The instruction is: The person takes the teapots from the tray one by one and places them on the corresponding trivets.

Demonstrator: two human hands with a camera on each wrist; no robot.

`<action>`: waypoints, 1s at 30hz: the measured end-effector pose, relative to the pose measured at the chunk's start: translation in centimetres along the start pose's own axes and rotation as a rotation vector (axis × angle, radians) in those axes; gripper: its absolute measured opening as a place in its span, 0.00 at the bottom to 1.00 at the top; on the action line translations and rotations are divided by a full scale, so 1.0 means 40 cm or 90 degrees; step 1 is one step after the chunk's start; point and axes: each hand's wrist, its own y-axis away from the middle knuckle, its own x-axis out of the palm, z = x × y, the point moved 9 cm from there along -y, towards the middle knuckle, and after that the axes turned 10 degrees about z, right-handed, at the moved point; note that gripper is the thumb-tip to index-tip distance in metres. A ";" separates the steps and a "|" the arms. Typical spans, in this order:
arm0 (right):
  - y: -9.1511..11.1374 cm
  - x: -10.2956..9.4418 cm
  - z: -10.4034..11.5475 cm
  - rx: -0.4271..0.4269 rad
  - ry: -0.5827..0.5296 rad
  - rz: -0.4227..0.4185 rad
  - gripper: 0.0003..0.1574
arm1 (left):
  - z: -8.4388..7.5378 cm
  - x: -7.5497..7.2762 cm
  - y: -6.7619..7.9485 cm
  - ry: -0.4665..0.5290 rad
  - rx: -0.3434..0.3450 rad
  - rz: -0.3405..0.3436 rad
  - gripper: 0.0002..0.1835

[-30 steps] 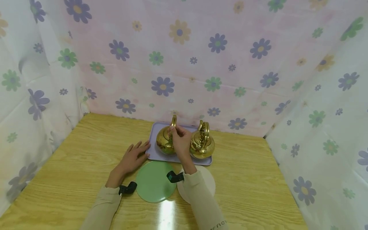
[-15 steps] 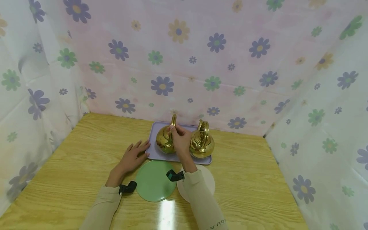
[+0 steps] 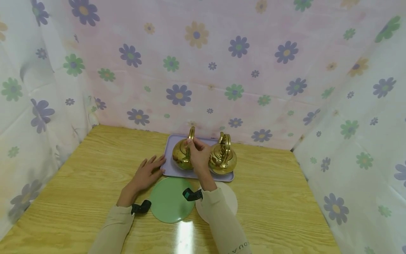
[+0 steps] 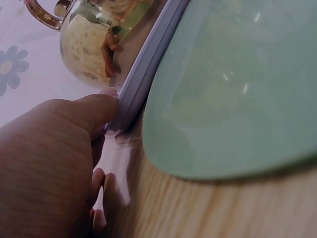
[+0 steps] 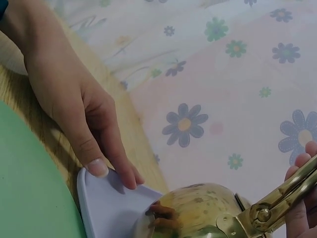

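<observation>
Two golden kettles stand on a lavender tray (image 3: 173, 141) at the back of the wooden table. My right hand (image 3: 195, 148) grips the upright handle (image 5: 282, 198) of the left kettle (image 3: 180, 158), which rests on the tray. The right kettle (image 3: 223, 158) stands untouched beside it. My left hand (image 3: 148, 171) lies flat on the table with straight fingers, its thumb (image 4: 91, 109) and fingertips (image 5: 130, 179) touching the tray's near left corner (image 5: 106, 206).
A green plate (image 3: 171, 200) lies in front of the tray, and a white plate (image 3: 229, 203) sits beside it, partly under my right forearm. Flowered cloth walls close in the table on the left, back and right.
</observation>
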 end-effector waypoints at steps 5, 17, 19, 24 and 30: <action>0.009 0.001 -0.002 0.016 -0.009 -0.008 0.11 | 0.002 0.003 0.001 -0.004 0.001 0.002 0.28; 0.026 0.011 0.000 0.025 -0.020 0.001 0.13 | 0.005 0.006 -0.004 -0.011 0.000 0.000 0.29; 0.029 0.013 0.000 0.024 -0.017 0.004 0.13 | 0.007 0.004 -0.004 -0.011 0.002 -0.002 0.29; 0.035 0.018 -0.002 0.024 -0.022 0.010 0.13 | 0.001 -0.002 -0.001 -0.014 0.009 -0.011 0.28; 0.047 0.023 0.008 0.013 -0.023 0.019 0.14 | -0.005 -0.006 0.004 -0.008 0.017 -0.025 0.28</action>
